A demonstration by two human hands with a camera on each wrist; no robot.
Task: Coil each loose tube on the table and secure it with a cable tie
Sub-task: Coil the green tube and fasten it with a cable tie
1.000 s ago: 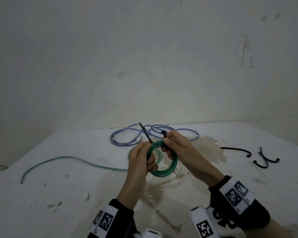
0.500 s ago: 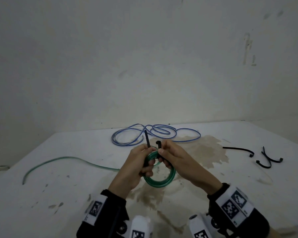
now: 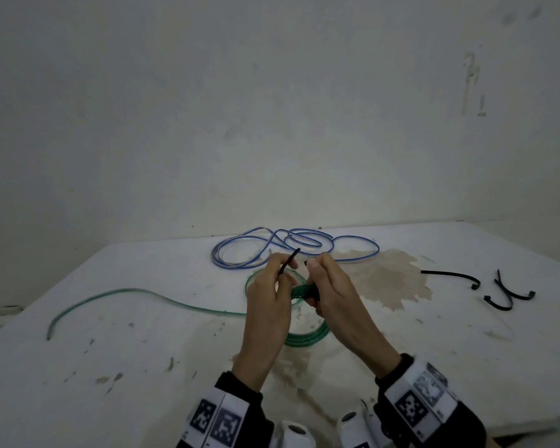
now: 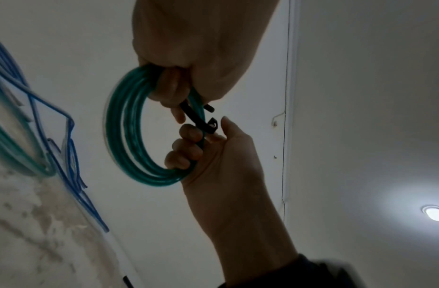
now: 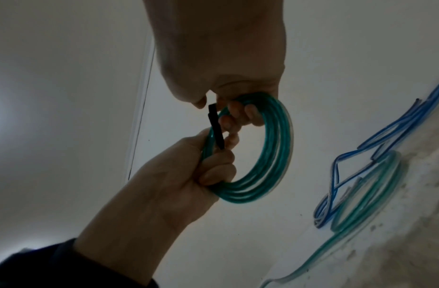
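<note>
A green tube is wound into a coil that both hands hold above the white table. My left hand grips one side of the coil and pinches the tail of a black cable tie. My right hand curls its fingers round the coil, thumb beside the tie's head. The tie wraps under the coil, its ends apart. The tube's loose end trails left on the table.
A loose blue tube lies in loops at the table's far edge, just behind the hands. Three spare black cable ties lie to the right. A brown stain marks the middle. A wall rises behind the table.
The tie's tail, upright half a second ago, now leans right toward the head end. Both hands have kept their hold on the coil and stay close together.
</note>
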